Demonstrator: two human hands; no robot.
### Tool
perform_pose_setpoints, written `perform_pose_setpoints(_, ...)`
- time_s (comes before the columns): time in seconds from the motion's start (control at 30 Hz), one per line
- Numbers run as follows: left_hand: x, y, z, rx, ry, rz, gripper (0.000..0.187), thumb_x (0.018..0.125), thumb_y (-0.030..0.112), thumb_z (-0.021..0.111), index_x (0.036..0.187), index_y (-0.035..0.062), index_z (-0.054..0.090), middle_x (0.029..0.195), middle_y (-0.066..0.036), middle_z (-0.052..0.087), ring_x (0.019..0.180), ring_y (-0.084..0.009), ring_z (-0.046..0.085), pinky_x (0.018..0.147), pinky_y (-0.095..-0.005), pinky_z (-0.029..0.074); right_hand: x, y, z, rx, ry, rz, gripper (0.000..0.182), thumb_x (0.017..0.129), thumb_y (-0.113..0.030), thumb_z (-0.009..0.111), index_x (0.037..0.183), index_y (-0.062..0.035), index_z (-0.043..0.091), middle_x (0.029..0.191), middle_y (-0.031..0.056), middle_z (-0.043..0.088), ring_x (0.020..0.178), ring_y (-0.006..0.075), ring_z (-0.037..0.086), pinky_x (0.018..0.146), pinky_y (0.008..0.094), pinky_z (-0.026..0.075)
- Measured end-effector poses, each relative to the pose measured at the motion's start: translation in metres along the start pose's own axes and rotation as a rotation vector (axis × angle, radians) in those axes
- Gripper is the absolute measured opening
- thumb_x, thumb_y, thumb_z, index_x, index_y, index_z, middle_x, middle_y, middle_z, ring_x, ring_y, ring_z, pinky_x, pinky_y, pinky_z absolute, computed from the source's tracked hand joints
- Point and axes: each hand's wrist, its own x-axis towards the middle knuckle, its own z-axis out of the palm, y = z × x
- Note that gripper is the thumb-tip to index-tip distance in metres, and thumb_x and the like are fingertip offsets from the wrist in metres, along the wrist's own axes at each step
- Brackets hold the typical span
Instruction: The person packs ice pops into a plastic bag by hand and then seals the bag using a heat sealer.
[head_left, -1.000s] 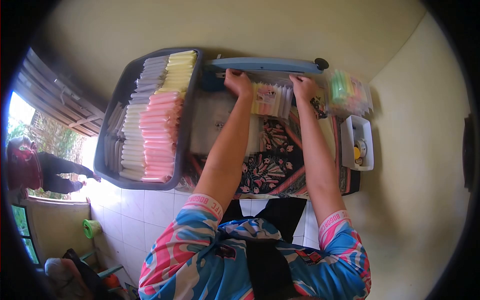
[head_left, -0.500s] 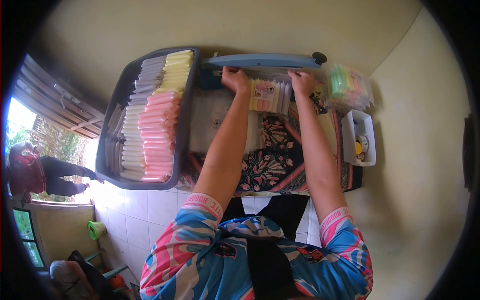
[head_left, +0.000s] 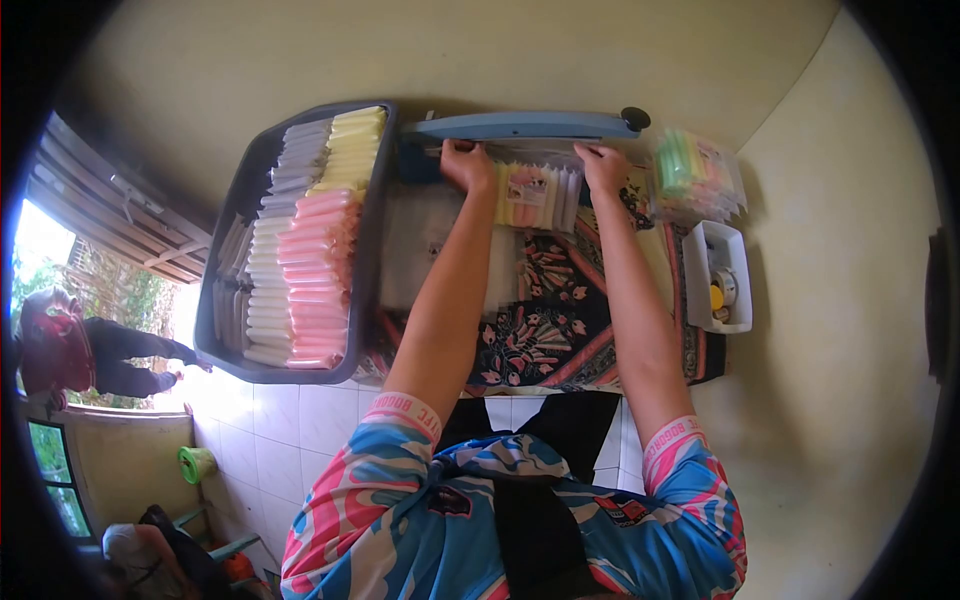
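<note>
Head view: both bare hands are up at the work, near 12 and 1 o'clock. L hand (head_left: 466,165) has its fingers curled in, pinching the top film of a filled bag (head_left: 537,195); R hand (head_left: 602,168) pinches the same edge w/ thumb & index, farther along. Blur on the hands & film, so can't say exactly where the L fingertips sit. Holding it at two spots well apart prob. stretches the film flat & square to the blue lever arm (head_left: 520,126), which lies at 12 just beyond, black knob (head_left: 635,119) at its 1 o'clock end; looks like a bag sealer.

Bag sits btwn 12 and 1, btwn the wrists: pastel sticks side by side, label facing up, body lying toward the wearer, so the slack film points at the lever.

Grey tub (head_left: 371,250) stands at 9–10, packed w/ yellow, pink, white & greyish sticks (head_left: 318,240) in rows by colour, prob. for quick picking. Flat see-through bags (head_left: 410,240) lie btwn tub & L forearm, presumably for easy reach. More filled packs (head_left: 700,172) are stacked at 2, off to the side, which leaves elbow room. White box (head_left: 697,285) at 3 holds small round items, incl. a yellow one (head_left: 717,298). Patterned cloth (head_left: 535,345) lies under the work, near centre.
</note>
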Motion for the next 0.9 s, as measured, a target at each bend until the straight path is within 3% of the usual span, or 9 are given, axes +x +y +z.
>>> perform_pose_setpoints(0.2,0.001,-0.01,-0.002,-0.079,-0.043,0.084,0.024,0.062,0.001,0.081,0.071,0.001,0.058,0.067,-0.01,0.065,0.059,-0.0204,0.059,0.061,-0.0339,0.048,-0.012,0.001,-0.003,0.269,0.134,-0.19,0.033,0.074,-0.028,0.077,0.078,0.0041,0.068,0.073,0.0143,0.066,0.069,0.0272,0.062,0.07,0.0401,0.047)
perform_pose_setpoints(0.3,-0.003,-0.001,-0.014,-0.072,-0.1,0.006,0.021,0.066,0.004,0.081,0.078,-0.0003,0.064,0.067,-0.01,0.066,0.058,-0.0183,0.059,0.061,-0.0326,0.048,-0.029,-0.008,-0.014,0.262,0.241,-0.336,0.032,0.075,-0.028,0.076,0.078,0.0028,0.068,0.08,0.0142,0.064,0.074,0.0294,0.06,0.071,0.0377,0.048)
perform_pose_setpoints(0.4,0.01,-0.019,-0.012,-0.167,-0.264,-0.061,0.022,0.071,0.009,0.08,0.084,-0.0026,0.067,0.067,-0.008,0.066,0.057,-0.015,0.058,0.06,-0.0295,0.048,-0.04,-0.008,-0.013,0.12,0.463,-0.513,0.027,0.08,-0.025,0.073,0.082,0.0012,0.067,0.075,0.0129,0.063,0.073,0.0276,0.061,0.071,0.0362,0.048)
perform_pose_setpoints(0.5,0.011,-0.017,-0.025,-0.446,-0.445,-0.233,0.02,0.076,0.011,0.077,0.086,-0.0038,0.068,0.067,-0.004,0.064,0.062,-0.0121,0.058,0.062,-0.0252,0.046,-0.048,-0.002,-0.013,0.541,0.063,-0.18,0.023,0.085,-0.022,0.069,0.086,0.0009,0.066,0.077,0.0104,0.066,0.073,0.0209,0.062,0.07,0.0315,0.047)
perform_pose_setpoints(0.63,0.005,0.0,-0.054,-0.563,-0.516,-0.139,0.013,0.081,0.007,0.072,0.086,-0.0034,0.067,0.075,-0.003,0.065,0.071,-0.0101,0.058,0.069,-0.0226,0.044,-0.071,-0.029,-0.045,0.808,-0.06,-0.143,0.023,0.092,-0.02,0.062,0.086,0.0019,0.064,0.08,0.006,0.068,0.073,0.0106,0.058,0.068,0.0252,0.045)
perform_pose_setpoints(0.7,-0.005,0.003,-0.072,-0.626,-0.547,-0.087,0.009,0.083,0.006,0.07,0.088,-0.0019,0.067,0.08,-0.004,0.065,0.077,-0.0107,0.059,0.076,-0.0238,0.045,-0.079,-0.03,-0.059,0.889,-0.172,-0.105,0.023,0.093,-0.019,0.059,0.087,0.0024,0.064,0.081,0.0041,0.068,0.073,0.007,0.056,0.068,0.0224,0.044)
perform_pose_setpoints(0.8,-0.013,-0.004,-0.092,-0.695,-0.583,-0.013,0.009,0.084,0.003,0.068,0.091,-0.0019,0.065,0.082,-0.004,0.065,0.078,-0.0109,0.06,0.077,-0.0234,0.045,-0.087,-0.028,-0.077,0.711,-0.238,-0.15,0.017,0.095,-0.013,0.055,0.091,0.0022,0.061,0.09,0.0075,0.068,0.079,0.0078,0.059,0.072,0.0221,0.045)
perform_pose_setpoints(0.9,-0.018,-0.016,-0.105,-0.768,-0.591,0.107,0.012,0.084,0.003,0.067,0.095,0.0004,0.063,0.084,-0.001,0.063,0.077,-0.0077,0.058,0.071,-0.0199,0.043,-0.096,-0.022,-0.079,0.742,-0.242,-0.17,0.014,0.096,-0.012,0.053,0.092,0.001,0.058,0.091,0.0084,0.068,0.082,0.0081,0.06,0.074,0.0231,0.045)
